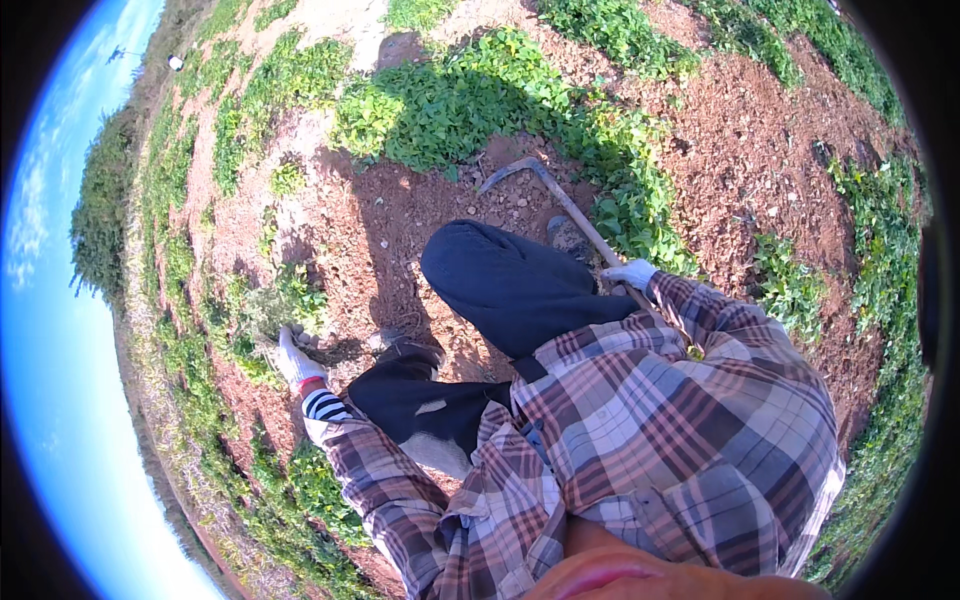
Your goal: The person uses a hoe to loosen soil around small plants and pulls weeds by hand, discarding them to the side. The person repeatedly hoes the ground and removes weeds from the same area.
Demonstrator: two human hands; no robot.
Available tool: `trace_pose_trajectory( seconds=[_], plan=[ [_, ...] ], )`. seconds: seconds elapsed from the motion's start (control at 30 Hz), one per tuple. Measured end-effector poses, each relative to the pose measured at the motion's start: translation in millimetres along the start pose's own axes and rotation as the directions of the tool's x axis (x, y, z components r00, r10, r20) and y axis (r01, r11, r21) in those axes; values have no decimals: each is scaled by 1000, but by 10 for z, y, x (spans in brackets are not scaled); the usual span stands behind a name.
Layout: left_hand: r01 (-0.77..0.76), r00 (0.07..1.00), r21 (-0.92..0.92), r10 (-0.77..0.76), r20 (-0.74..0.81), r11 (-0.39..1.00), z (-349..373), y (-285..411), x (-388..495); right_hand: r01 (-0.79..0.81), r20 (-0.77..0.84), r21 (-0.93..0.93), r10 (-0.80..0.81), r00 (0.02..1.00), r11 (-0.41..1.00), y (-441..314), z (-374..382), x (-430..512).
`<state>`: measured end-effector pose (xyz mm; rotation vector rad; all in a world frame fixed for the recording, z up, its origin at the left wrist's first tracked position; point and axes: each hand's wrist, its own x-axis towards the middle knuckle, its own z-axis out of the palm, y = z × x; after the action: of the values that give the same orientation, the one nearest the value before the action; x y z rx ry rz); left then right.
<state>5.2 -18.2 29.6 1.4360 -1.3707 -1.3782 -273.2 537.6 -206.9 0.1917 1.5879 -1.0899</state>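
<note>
My right hand (631, 275), in a white glove, is closed around the wooden handle of a hand-held hoe or pick (577, 214). The tool's curved metal head (516, 169) rests at the bare soil beyond my raised knee. Out to the left, my left hand (298, 356), in a white glove with grey fingertips, is beside a tuft of dry, greyish weeds (270, 311). Its fingers are bent near the stems; whether they grip them cannot be told. Low green vines (457, 112) grow in front of my knees.
Reddish, stony soil (742, 142) lies between rows of green vines (619, 34). My shoes stand on the soil, one near the tool handle, the other near my left hand. A tree (105, 206) and a small white object (175, 63) show far off at left.
</note>
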Motion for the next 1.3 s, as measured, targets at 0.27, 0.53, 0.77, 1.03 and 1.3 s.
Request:
trace_pose_trajectory(
  seconds=[0.27,0.53,0.77,1.03,1.3],
  plan=[
    [41,999,-24,-42,-18,999,-44,94,47,276,-39,-152,-285,958,949,419,-32,409],
    [69,998,-11,-69,-3,998,-95,-78,98,346,239,-923,-456,857,167,366,-123,235],
    [76,997,-32,-77,-12,997,-337,-69,114,-26,-192,-656,-134,972,755,317,-27,216],
    [43,999,-254,-35,33,966,-69,-243,265,-18,-189,-673,-148,971,739,943,-497,361],
    [94,994,-518,-52,95,850,348,-163,178,86,-155,-823,-368,917,561,634,-486,-177]
  ],
)
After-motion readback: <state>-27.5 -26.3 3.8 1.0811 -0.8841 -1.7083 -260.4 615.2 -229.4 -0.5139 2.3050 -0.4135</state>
